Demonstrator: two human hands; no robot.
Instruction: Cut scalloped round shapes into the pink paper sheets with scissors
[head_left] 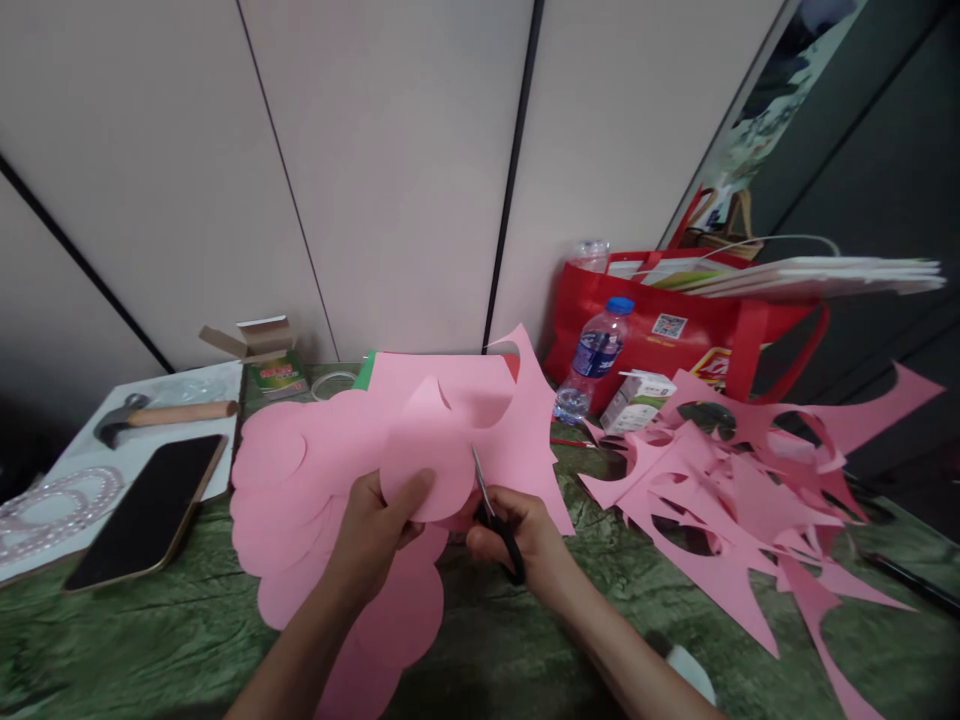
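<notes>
My left hand [373, 535] pinches a rounded pink paper piece [424, 450], thumb on its front. My right hand [517, 535] is closed round black-handled scissors [491, 510], whose blades point up into the right edge of that piece. Under both hands lies a spread of pink paper circles [300, 500] overlapping on the green cloth-covered table [150, 630]. A larger pink sheet with cut-out curves [517, 420] stands behind the held piece.
Pink paper offcuts [750, 480] are heaped at the right. A phone [150, 510], a hammer [161, 415] and a small open box [262, 360] lie at the left. A water bottle [592, 360], a small carton [637, 400] and a red bag [690, 330] stand behind.
</notes>
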